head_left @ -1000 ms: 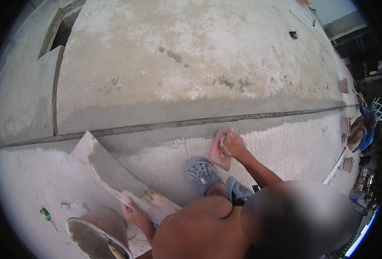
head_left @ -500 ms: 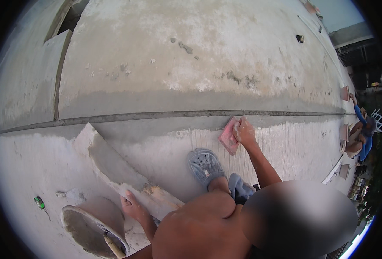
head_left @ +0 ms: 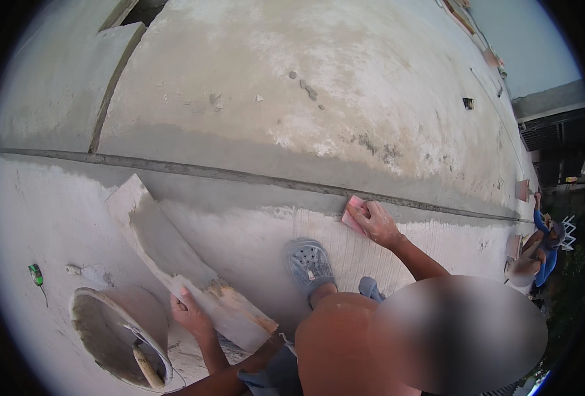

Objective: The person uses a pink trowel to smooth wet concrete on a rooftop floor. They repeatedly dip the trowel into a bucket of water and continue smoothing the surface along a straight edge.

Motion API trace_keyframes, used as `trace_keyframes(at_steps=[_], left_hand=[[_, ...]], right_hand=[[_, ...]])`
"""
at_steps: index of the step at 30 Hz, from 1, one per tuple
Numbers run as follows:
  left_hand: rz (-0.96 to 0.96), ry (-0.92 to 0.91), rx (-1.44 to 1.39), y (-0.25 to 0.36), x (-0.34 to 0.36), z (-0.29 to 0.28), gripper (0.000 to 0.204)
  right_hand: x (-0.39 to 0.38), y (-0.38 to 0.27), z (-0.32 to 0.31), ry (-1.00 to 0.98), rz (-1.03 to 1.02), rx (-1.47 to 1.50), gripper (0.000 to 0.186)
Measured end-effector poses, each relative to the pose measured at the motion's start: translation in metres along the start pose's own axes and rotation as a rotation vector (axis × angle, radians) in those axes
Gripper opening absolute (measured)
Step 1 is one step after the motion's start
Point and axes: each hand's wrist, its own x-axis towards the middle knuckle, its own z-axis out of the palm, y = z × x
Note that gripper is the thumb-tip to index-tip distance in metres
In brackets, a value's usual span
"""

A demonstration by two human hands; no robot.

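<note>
My left hand (head_left: 192, 315) is closed round the lower edge of a long board (head_left: 236, 310), which carries a smear of grey mortar (head_left: 167, 241) and slants up to the left. My right hand (head_left: 377, 223) grips a pink rectangular pad (head_left: 353, 218), pressed to the wet grey strip just below a long narrow groove (head_left: 273, 181). Fingers cover part of the pad, so its exact kind is unclear. Between the board and the right hand, my foot rests in a grey clog (head_left: 309, 264) on pale concrete.
A mortar-stained bucket (head_left: 124, 310) with a tool handle (head_left: 148, 369) in it stands at lower left. Nearby lie a scraper (head_left: 96, 272) and a small green tool (head_left: 35, 274). Stone chunks (head_left: 309, 90) lie beyond the groove. Far right, another person in blue (head_left: 547, 254) crouches by reddish boxes.
The view has turned, so the groove now slopes down to the right. My right hand covers more of the pad, which sits at a different tilt. My left hand still holds the board.
</note>
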Motion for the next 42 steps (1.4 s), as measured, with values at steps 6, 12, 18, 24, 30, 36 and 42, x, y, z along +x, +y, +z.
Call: trace_keyframes(at_steps=[6, 12, 18, 24, 30, 36, 42], left_hand=[[-0.034, 0.038, -0.112, 0.002, -0.007, 0.004, 0.039], [-0.072, 0.030, -0.078, 0.007, -0.011, 0.012, 0.040], [-0.125, -0.006, 0.001, 0.034, 0.002, 0.020, 0.041], [-0.105, 0.051, 0.015, 0.026, -0.002, 0.027, 0.041], [-0.126, 0.031, 0.003, 0.025, -0.008, 0.031, 0.040], [-0.105, 0.014, -0.004, 0.040, -0.002, 0.044, 0.039], [-0.089, 0.066, 0.004, 0.029, -0.008, 0.023, 0.038]], right_hand=[[-0.093, 0.080, -0.005, -0.149, -0.029, 0.014, 0.057], [-0.046, 0.038, -0.014, -0.138, -0.025, 0.102, 0.052], [0.056, -0.025, -0.003, -0.063, -0.217, 0.170, 0.049], [-0.041, 0.060, -0.008, -0.194, -0.129, 0.099, 0.050], [-0.004, 0.050, -0.033, -0.160, -0.174, 0.031, 0.048], [0.046, 0.025, -0.010, -0.132, -0.206, 0.070, 0.047], [-0.083, 0.107, -0.023, -0.231, -0.047, 0.012, 0.047]])
